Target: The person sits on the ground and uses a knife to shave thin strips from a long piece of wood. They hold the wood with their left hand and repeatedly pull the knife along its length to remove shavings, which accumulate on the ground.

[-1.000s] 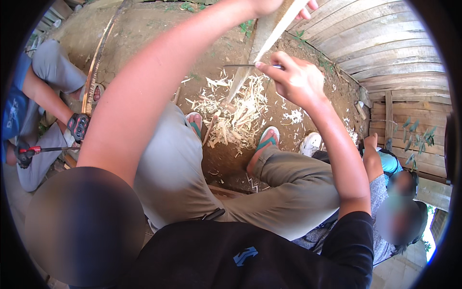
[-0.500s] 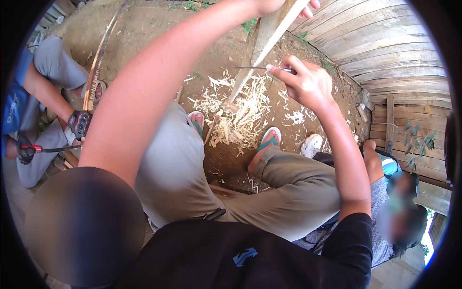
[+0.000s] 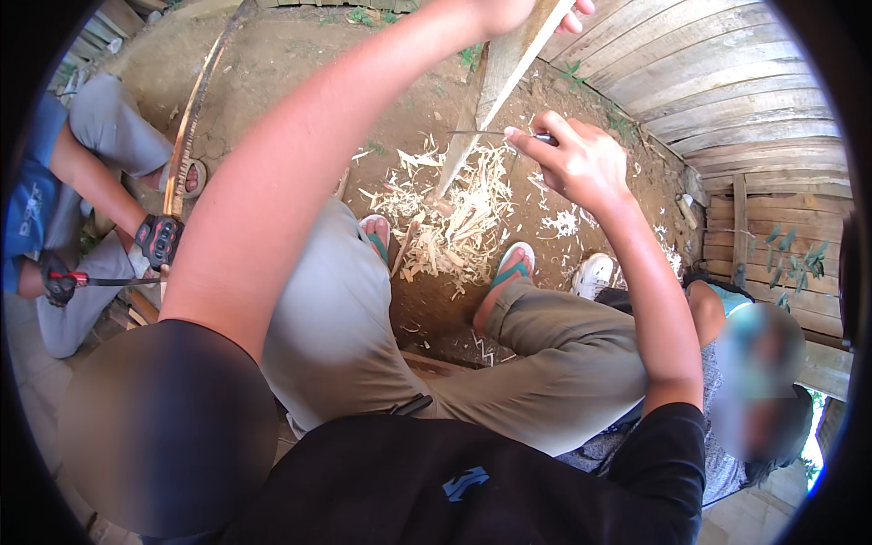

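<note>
A long pale piece of wood [image 3: 510,71] stands tilted, its narrow lower end among the shavings on the ground. My left hand [image 3: 507,13], cut off by the top edge of the view, is closed around its upper part; fingertips show on the far side. In my right hand [image 3: 586,162] is a knife [image 3: 480,133], its handle mostly hidden in the closed fingers. The thin dark blade points left and lies across the wood, well below my left hand.
Curled wood shavings [image 3: 463,213] cover the dirt between my sandalled feet. At left, a co-worker's gloved hands [image 3: 159,240] hold a long strip and a red-handled tool. Other people sit close behind my right arm. A plank wall [image 3: 718,100] runs along the right.
The wood and my two hands stay nearly in place, the knife blade slightly lower on the wood. The co-worker's gloved hands at left have shifted a little.
</note>
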{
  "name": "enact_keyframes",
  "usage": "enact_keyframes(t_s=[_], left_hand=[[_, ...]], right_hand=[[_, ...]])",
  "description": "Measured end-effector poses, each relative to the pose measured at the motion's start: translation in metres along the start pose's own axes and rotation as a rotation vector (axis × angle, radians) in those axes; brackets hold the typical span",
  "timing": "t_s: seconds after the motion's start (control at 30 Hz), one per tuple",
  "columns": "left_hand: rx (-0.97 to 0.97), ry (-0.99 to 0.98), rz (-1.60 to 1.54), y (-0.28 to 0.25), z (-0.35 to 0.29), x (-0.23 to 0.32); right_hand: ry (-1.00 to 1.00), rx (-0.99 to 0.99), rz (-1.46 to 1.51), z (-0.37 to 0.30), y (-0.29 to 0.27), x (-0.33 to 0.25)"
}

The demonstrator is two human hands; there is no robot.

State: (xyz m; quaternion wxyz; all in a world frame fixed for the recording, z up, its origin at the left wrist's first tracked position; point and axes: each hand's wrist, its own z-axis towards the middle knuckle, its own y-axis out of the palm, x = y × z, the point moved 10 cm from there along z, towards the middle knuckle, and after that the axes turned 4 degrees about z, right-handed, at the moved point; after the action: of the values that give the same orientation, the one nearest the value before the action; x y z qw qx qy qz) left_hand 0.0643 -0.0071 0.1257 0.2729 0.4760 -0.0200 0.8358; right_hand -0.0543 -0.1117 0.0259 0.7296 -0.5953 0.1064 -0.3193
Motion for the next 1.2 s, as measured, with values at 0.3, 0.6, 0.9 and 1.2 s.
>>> enact_keyframes(t_s=[0.3,0.6,0.9,1.2], left_hand=[[0.109,0.193,-0.016,-0.016,0.012,-0.007],[0.112,0.303,0.231,-0.003,0.013,0.003],[0.167,0.304,0.293,-0.011,0.004,-0.005],[0.154,0.104,0.356,-0.018,0.0,-0.014]], right_hand=[[0.322,-0.593,0.088,-0.028,0.058,0.03],[0.68,-0.569,0.225,-0.045,0.008,0.069],[0.915,-0.476,0.518,-0.057,-0.047,0.072],[0.885,-0.392,0.518,-0.031,-0.05,0.053]])
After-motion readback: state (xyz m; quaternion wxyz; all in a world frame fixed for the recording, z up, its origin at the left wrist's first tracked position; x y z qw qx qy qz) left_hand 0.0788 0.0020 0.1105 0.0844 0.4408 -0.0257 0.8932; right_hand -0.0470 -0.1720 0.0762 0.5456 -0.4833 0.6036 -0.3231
